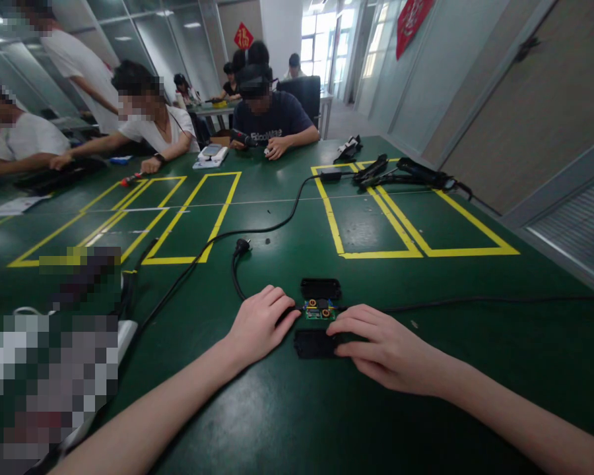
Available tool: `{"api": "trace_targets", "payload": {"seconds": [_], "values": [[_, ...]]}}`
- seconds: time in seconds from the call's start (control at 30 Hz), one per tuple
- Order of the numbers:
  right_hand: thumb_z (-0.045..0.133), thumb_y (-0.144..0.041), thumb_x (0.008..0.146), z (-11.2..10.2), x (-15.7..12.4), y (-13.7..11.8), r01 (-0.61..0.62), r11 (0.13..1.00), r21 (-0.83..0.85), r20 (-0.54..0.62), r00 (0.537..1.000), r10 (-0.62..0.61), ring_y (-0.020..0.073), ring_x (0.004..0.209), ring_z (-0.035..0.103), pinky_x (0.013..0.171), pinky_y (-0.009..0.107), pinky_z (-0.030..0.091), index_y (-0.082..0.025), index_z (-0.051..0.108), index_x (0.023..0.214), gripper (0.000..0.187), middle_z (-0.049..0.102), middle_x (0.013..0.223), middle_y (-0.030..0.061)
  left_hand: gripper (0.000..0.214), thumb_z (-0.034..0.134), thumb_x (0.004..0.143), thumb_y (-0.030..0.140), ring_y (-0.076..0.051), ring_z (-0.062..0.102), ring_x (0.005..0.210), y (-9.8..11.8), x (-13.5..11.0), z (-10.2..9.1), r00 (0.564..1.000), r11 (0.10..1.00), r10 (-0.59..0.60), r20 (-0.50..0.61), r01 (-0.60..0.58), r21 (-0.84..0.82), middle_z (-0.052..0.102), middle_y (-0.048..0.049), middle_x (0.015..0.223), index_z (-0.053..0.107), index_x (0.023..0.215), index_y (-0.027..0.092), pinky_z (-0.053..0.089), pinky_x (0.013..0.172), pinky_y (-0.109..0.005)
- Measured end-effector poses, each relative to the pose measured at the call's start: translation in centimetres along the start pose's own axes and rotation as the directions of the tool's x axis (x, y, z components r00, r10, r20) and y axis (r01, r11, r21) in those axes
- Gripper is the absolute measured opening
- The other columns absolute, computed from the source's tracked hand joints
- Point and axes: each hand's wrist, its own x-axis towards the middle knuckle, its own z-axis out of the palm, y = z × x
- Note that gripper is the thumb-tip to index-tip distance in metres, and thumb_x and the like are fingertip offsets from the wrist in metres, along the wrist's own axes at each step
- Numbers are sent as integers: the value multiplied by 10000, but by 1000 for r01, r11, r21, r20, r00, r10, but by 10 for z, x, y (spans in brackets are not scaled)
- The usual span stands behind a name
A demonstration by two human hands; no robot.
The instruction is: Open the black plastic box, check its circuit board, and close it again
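Note:
A small green circuit board (319, 309) with copper-wound rings lies between two black plastic case halves. The far case half (321, 287) sits just beyond it; the near case half (314, 344) is on my side. My left hand (264, 320) is closed around the black power cable (237, 282) at the board's left end; its fingers partly hide the cable. At the right, my right hand (383, 343) has its fingers bent over the near case half's right end, with fingertips on it. Another black cable (426, 305) runs from the board's right side, passing behind my right hand.
A two-pin plug (242, 247) lies beyond my left hand. A long black cord (257, 231) crosses the green table (237, 422) to an adapter (330, 176). Yellow tape (381, 254) marks rectangles. Black devices (420, 173) lie at far right. Co-workers (272, 119) sit opposite.

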Motion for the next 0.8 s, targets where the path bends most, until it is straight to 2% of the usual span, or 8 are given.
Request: {"api": "trace_targets", "payload": {"seconds": [0.17, 0.27, 0.43, 0.53, 0.67, 0.8], "values": [[600, -120, 926, 0, 0, 3, -26, 1000, -7, -12, 1000, 26, 233, 1052, 670, 953, 427, 552, -197, 727, 1025, 178, 745, 1110, 111, 185, 552, 1053, 289, -190, 630, 820, 1, 0, 0, 1000, 1000, -6, -4, 6, -18, 689, -49, 894, 682, 970, 188, 550, 718, -306], [582, -139, 952, -3, 0, 4, -34, 999, -39, -24, 999, 33, 238, 1038, 675, 939, 436, 561, -199, 728, 1011, 169, 752, 1096, 107, 192, 543, 1053, 293, -205, 632, 834, 2, 1, -1, 1000, 1000, 8, -21, -8, -24, 696, -60, 919, 694, 1077, 177, 553, 721, -324], [596, -204, 975, -9, -1, 8, -47, 996, -70, -84, 996, 41, 235, 993, 686, 867, 413, 577, -194, 719, 1070, 155, 733, 1095, 122, 407, 536, 1048, 398, -233, 624, 867, 3, 1, -3, 999, 999, 38, 5, -37, -35, 670, -85, 967, 626, 1354, 144, 566, 752, -369], [601, -240, 983, -8, -3, 12, -164, 981, -100, -151, 977, 148, 272, 1066, 685, 874, 442, 586, -194, 698, 1183, 227, 717, 1193, 151, 507, 583, 1009, 452, -242, 614, 905, 3, 2, -3, 999, 999, 18, 41, -16, -45, 646, -90, 1015, 579, 1442, 189, 567, 785, -389], [617, -295, 988, -4, -6, 19, -284, 953, -104, -132, 954, 270, 329, 1227, 644, 983, 543, 569, -203, 638, 1346, 370, 671, 1374, 162, 558, 657, 952, 456, -267, 601, 950, 3, 3, -3, 998, 997, -15, 67, 20, -73, 627, -108, 1053, 595, 1430, 175, 566, 816, -422], [622, -297, 990, -2, -7, 22, -299, 952, -72, -77, 953, 293, 318, 1272, 637, 1035, 542, 553, -234, 644, 1369, 384, 664, 1410, 140, 518, 672, 945, 430, -270, 601, 963, 3, 2, -3, 998, 993, -29, 63, 35, -109, 628, -107, 1060, 609, 1387, 167, 568, 837, -429]]}}
